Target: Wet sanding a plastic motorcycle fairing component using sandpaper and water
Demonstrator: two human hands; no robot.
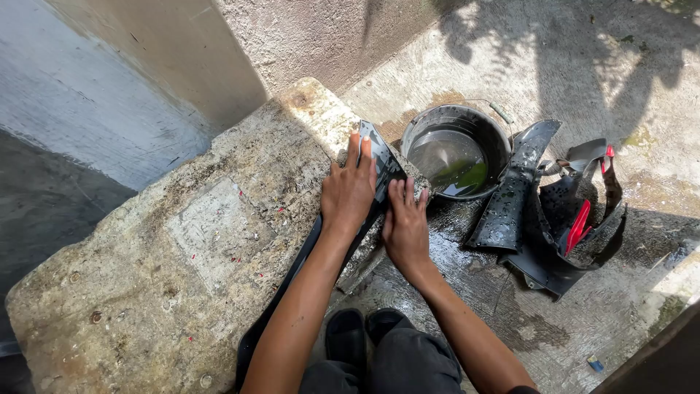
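The long black plastic panel (379, 171) lies along the right edge of the rough stone slab (182, 248), its upper end near the slab's far right corner and its lower end running down past the slab's near edge toward our knees; our left hand (348, 191) is pressed flat on it, fingers straight and spread, gripping nothing; our right hand (405, 228) lies just beside the left, also flat and unclenched, its fingers on the panel's right edge where the panel overhangs the slab; both forearms reach up from the bottom of the view, and below them we see our dark shoes (364, 337) on the wet concrete ground (510, 321); just beyond the right hand, off the slab's right edge, stands a dark metal bucket (430, 125) holding water with something green in it; to the right of the bucket a pile of wet black plastic panels (510, 197) rests on the ground, one with red trim (577, 228); the slab's left edge meets a pale wall (131, 80).
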